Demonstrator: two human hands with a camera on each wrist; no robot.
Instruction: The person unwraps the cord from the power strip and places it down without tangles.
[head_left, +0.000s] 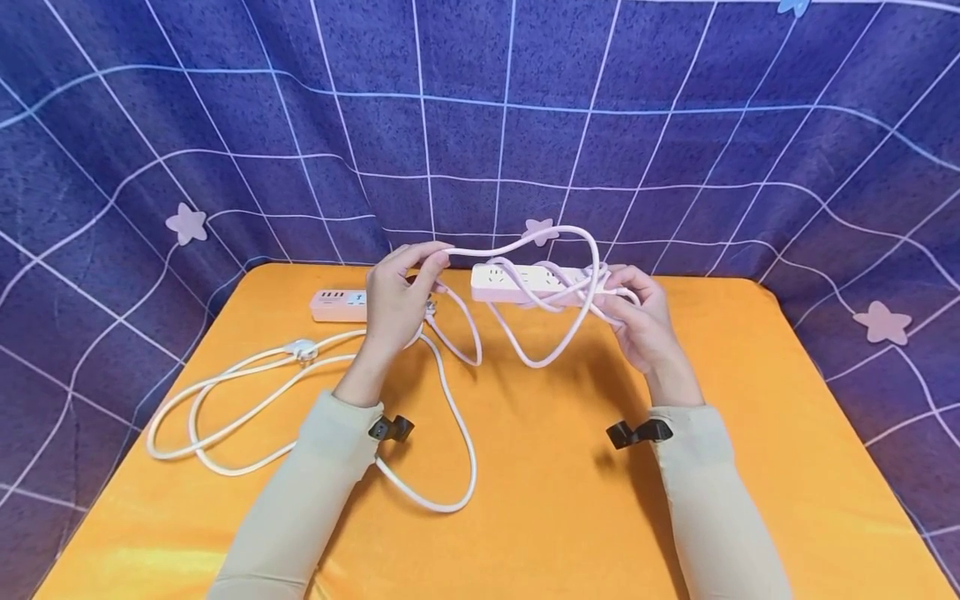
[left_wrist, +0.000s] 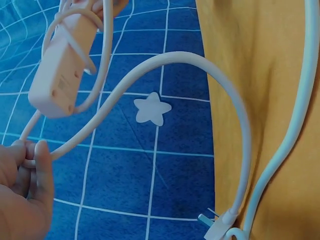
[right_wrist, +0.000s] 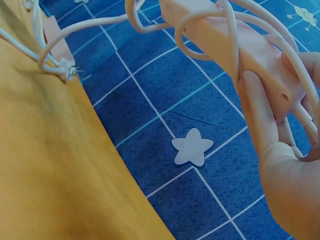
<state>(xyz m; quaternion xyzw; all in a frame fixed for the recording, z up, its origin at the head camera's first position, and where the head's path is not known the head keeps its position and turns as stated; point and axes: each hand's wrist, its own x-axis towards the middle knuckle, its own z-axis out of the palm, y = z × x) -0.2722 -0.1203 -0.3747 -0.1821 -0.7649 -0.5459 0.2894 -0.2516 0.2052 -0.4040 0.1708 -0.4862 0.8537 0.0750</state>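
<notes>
Pink power strip [head_left: 525, 283], gripped by right hand [head_left: 637, 321], carries a few cord wraps; left hand [head_left: 393, 300] pinches its remaining slack cord [head_left: 517, 246], plug [left_wrist: 216, 227] unwound.

Orange cloth-covered table [head_left: 787, 417] fills the lower half of the head view, slightly shiny, soft wrinkles toward the bottom left corner. Rounded far corners. Behind and on both sides hangs a dark blue fabric backdrop [head_left: 225, 108] with a white and light-blue grid of curving lines. Pale star patches on it: one at left centre [head_left: 185, 223], one at centre just above the table's far edge [head_left: 540, 229], one at right [head_left: 885, 322], a light-blue one at the top right edge [head_left: 793, 7]. Light is even and bright, soft shadows on the table. Wrist views show the same blue cloth and star [left_wrist: 152, 108] beside the orange edge.
</notes>
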